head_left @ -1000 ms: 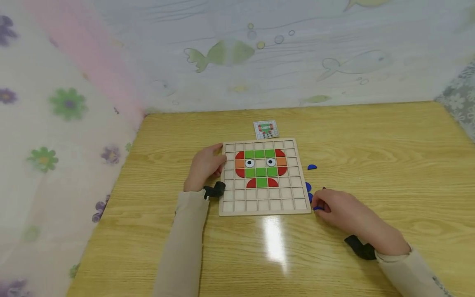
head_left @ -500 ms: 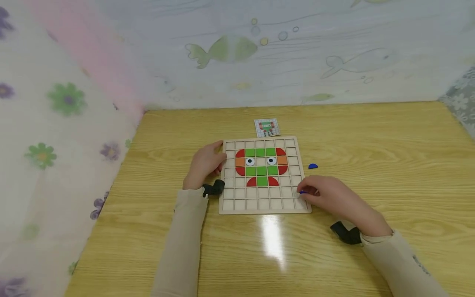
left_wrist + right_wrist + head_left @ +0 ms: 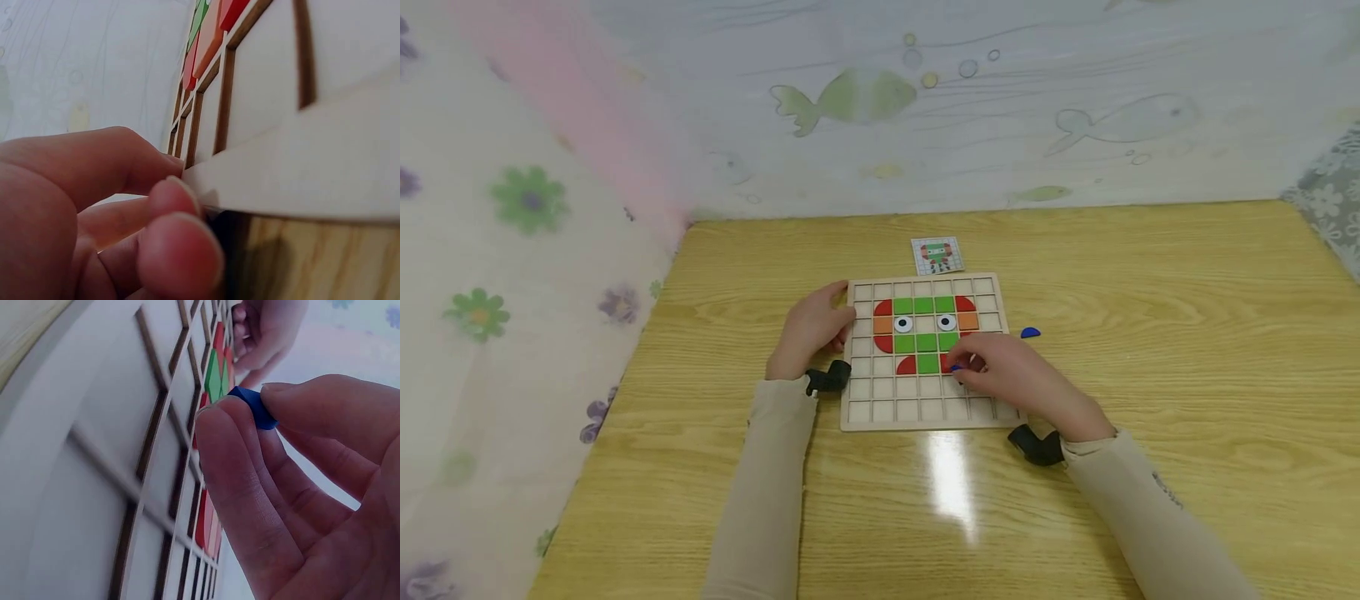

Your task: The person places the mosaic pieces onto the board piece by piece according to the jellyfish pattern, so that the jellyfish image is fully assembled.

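Observation:
A square wooden grid board [image 3: 932, 410] lies on the table, bearing green squares [image 3: 927, 342], red quarter-rounds [image 3: 907, 365], orange squares and two eye discs [image 3: 903, 324]. My left hand [image 3: 811, 332] holds the board's left edge; in the left wrist view its fingers [image 3: 181, 250] are bent against the rim. Over the board's lower right part, my right hand [image 3: 1018, 375] pinches a small blue piece [image 3: 255, 407] between thumb and fingertips. It hovers near the lower right red piece, which the fingers partly cover.
A blue half-round piece [image 3: 1031, 332] lies on the table just right of the board. Behind the board is a small printed card [image 3: 937, 256] with a similar coloured figure. The wooden table [image 3: 1187, 333] meets a painted wall [image 3: 985, 167] at the back.
My right hand has moved left and up from the table beside the board to above its grid, carrying the blue piece. My left hand stays at the board's left edge.

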Motion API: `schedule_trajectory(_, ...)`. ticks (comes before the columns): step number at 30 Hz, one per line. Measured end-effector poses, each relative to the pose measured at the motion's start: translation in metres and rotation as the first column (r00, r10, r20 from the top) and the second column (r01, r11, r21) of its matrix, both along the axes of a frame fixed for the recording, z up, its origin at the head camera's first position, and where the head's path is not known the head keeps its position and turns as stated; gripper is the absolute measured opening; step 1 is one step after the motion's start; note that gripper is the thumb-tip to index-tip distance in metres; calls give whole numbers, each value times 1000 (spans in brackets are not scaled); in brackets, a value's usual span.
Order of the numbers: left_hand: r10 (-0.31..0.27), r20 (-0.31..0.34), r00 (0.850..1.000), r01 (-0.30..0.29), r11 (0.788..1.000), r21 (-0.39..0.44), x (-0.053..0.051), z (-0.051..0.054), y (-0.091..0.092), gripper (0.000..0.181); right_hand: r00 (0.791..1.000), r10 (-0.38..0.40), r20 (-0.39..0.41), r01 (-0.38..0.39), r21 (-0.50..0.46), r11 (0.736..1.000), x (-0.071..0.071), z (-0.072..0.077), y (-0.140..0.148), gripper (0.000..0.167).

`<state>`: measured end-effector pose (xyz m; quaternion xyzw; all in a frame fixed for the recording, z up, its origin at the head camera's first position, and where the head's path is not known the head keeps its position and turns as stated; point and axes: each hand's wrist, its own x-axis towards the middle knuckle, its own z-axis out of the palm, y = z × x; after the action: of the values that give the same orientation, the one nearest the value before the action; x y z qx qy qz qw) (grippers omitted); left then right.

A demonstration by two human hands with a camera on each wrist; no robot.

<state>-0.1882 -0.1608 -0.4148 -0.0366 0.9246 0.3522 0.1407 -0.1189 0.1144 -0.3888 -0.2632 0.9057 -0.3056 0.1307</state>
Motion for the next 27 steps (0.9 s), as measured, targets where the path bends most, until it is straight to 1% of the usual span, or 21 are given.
schedule_trajectory(5,-1,11,1000,1,1000,12,1,0,-1,59,1000,9,-2,-9,-10,1000,-3,-2,-13,9)
schedule_trajectory(8,-2,8,1000,2,1000,22,1,0,-1,60,1000,0,15,0,-14,1000,-3,-3,-21,8)
schedule_trajectory(12,-9,1,1000,9,1000,19,1,1,0,60,999,-25,42,26,-25,999,-3,-5,-32,9)
schedule_trajectory(17,-15,7,1000,15,1000,13,0,1,0,60,997,-61,50,62,-23,998,-1,-9,-45,10)
schedule_trajectory(21,-2,15,1000,2,1000,6,0,1,1,61,997,-61,41,62,-23,998,3,-12,-52,9)
schedule_trajectory(27,4,28,1000,-4,1000,3,0,2,1,60,996,-88,7,87,27,996,8,-13,-62,10)
